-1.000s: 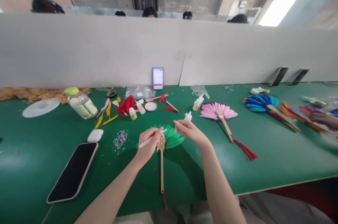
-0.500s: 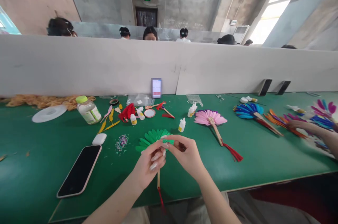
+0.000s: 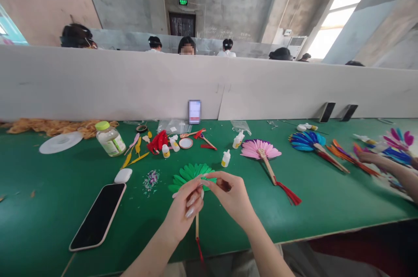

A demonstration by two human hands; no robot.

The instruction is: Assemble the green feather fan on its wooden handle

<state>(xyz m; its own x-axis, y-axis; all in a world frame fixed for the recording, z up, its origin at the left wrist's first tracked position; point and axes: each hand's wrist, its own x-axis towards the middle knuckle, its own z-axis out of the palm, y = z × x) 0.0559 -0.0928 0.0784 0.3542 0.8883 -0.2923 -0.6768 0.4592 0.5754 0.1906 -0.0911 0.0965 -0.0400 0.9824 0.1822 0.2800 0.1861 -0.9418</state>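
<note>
Head cam, nearest stuff 1st: red tassel [image 3: 200, 251] hangs by the desk's [image 3: 140, 224] near edge, on a slim handle [image 3: 197, 227] running away from the body. Keep that handle straight & the tassel clear of the wrists, I'd say, so nothing tugs. Both bare forearms come in from the near side, slanting inward. L hand [image 3: 185, 207]: fingers curled, nails showing; a pale rod [image 3: 175, 195] pokes out at its left, prob. gripped in it. R hand [image 3: 230, 192]: back up, index & thumb reaching left, other fingers tucked under. Hands are together, fingertips meeting in a fine pinch; can't tell if R has anything btwn its tips, too small. For close work like this, prob. best to brace one hand vs the other & move fingertips only, wrists quiet. Under & just beyond them: green feather fan [image 3: 189, 174] on the desk, partly hidden by the hands, feathers spread to the far side. Go light there, pressed plumes could bend. Shiny bits [image 3: 151, 181] lie loose left of it, easy to scatter w/ a careless swipe. Farther off, a small white bottle [image 3: 225, 158] stands upright; a R-hand swing could tip it. Pink fan [image 3: 261, 150] lies beyond, to the right.
</note>
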